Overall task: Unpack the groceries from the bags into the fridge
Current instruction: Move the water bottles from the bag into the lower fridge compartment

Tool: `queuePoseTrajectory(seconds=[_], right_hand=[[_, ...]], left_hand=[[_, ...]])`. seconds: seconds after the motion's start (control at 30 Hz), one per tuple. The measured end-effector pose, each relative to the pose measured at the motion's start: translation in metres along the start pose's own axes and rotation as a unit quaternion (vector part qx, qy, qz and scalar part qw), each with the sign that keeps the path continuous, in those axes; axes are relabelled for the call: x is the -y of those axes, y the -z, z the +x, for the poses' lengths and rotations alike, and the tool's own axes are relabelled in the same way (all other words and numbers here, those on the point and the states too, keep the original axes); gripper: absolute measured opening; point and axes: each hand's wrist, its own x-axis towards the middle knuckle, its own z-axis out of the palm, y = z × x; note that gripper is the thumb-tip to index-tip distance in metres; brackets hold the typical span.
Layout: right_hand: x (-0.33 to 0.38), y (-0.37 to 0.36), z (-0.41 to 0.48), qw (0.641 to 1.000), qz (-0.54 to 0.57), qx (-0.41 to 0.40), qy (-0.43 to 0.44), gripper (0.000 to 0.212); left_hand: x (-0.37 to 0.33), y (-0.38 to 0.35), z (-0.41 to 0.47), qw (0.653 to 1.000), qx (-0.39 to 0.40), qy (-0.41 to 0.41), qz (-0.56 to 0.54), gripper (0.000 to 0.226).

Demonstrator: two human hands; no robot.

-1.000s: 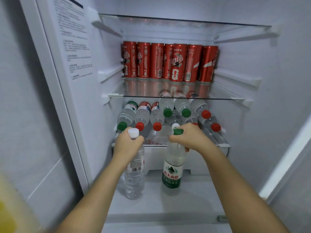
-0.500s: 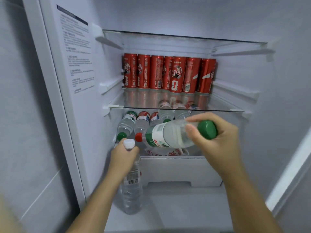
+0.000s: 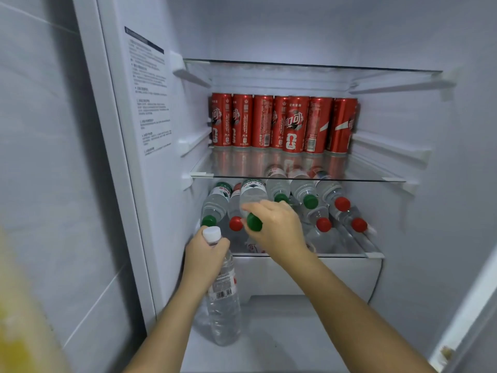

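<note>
The place reads as a home kitchen. The view faces into an open household fridge (image 3: 430, 211) with glass shelves (image 3: 295, 179). Red soda cans (image 3: 285, 123) stand in a row at the far side, and water bottles (image 3: 304, 189) lie below. Pale wall tiles (image 3: 53, 184) show on the left.

A pale grey tiled wall (image 3: 48, 157) fills the left side, with thin light grout lines (image 3: 94, 305) slanting across it. It meets the white outer edge of the open fridge (image 3: 126, 211). A blurred yellow shape (image 3: 18, 319) sits in the lower left corner, too soft to identify. At the right a white strip (image 3: 468, 300) runs diagonally, with a small brownish mark (image 3: 446, 352) near its lower end. The light is cool, even and dim.
</note>
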Motion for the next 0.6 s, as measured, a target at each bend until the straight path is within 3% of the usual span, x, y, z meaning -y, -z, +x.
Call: queuePoseTrajectory(seconds=[0.1, 0.3, 0.43, 0.6], right_hand=[[-0.008, -0.024, 0.008, 0.998, -0.024, 0.05, -0.016, 0.038], [-0.033, -0.04, 0.03, 0.992, -0.053, 0.115, -0.022, 0.039], [-0.04, -0.042, 0.045, 0.961, -0.116, 0.248, -0.051, 0.041], [-0.041, -0.045, 0.049, 0.946, -0.181, 0.265, -0.042, 0.039]], left_hand=[[0.001, 0.001, -0.001, 1.0, 0.006, 0.0, -0.01, 0.016], [0.001, 0.0, -0.004, 1.0, 0.0, 0.004, 0.002, 0.012], [-0.003, -0.002, -0.008, 0.999, 0.006, -0.003, 0.048, 0.008], [-0.014, -0.014, -0.017, 0.997, 0.025, -0.033, 0.07, 0.022]])
